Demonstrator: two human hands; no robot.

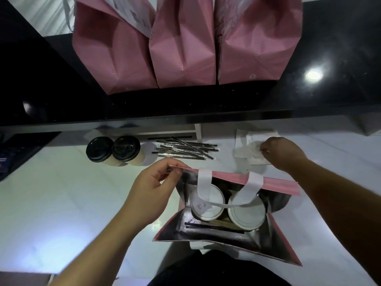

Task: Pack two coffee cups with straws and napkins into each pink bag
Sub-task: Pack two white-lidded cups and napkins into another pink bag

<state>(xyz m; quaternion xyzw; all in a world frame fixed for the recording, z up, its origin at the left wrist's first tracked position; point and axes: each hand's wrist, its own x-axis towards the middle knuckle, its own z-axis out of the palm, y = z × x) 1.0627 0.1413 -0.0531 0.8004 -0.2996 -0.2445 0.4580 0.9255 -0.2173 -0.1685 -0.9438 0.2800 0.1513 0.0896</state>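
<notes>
open pink bag (276, 185) on the white counter (61, 203) just before the body, mouth up, long axis running left to right. soft, light, floppy walls; best held at the rim. two white-lidded cups (207, 205) upright inside, black straws (214, 227) flat beside them. left hand (152, 195), grip pinching the far-left rim corner. right hand (282, 152), grip curled, pinching thin, limp napkins (253, 151) beyond the bag.

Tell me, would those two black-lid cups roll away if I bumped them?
Probably. The black-lid cups seem to lie on their sides, and round sides roll. Each looks narrower at its base, so it would likely curve rather than run straight.
</notes>
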